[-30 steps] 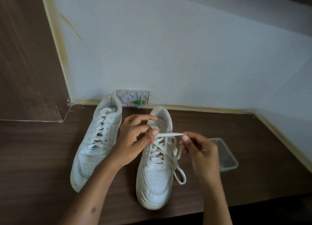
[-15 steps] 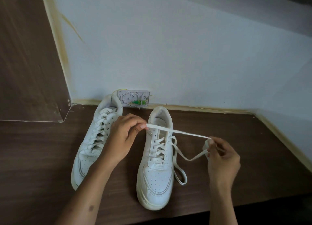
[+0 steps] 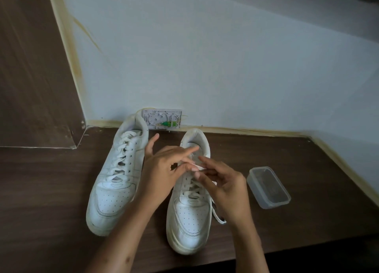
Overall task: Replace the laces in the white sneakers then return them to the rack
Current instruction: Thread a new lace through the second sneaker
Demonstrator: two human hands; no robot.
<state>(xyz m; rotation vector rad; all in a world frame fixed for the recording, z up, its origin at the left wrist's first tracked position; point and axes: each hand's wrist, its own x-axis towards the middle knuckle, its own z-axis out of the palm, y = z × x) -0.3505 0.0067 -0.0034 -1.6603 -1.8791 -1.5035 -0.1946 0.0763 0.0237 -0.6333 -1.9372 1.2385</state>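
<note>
Item: left hand (image 3: 162, 170). Position: over the upper lacing of the right-hand sneaker (image 3: 189, 211). Grip: thumb and a finger close on a short white stretch of lace (image 3: 198, 166); the index finger lies extended toward the shoe's collar, and another finger points up and away toward the wall (image 3: 225, 57).

Item: right hand (image 3: 223, 184). Position: just beside the left hand, fingertips meeting it above the tongue. Grip: narrow, fingers curled, pinching the same stretch of lace from the other side.

Item: right-hand sneaker. White, perforated toe. Long axis runs from near edge of the table (image 3: 307, 221) to the wall; toe points toward the viewer, heel toward the wall. Lower eyelets laced; a loose loop of lace trails off its right side onto the table.

Item: left-hand sneaker (image 3: 117, 182). White, fully laced, apart from both hands. Long axis tilted, toe toward the viewer and slightly left, heel near a small white wall box (image 3: 162, 119) with a green part.

Item: clear plastic container (image 3: 268, 187). Open side up, on the table right of the right hand, not touching it.
</note>
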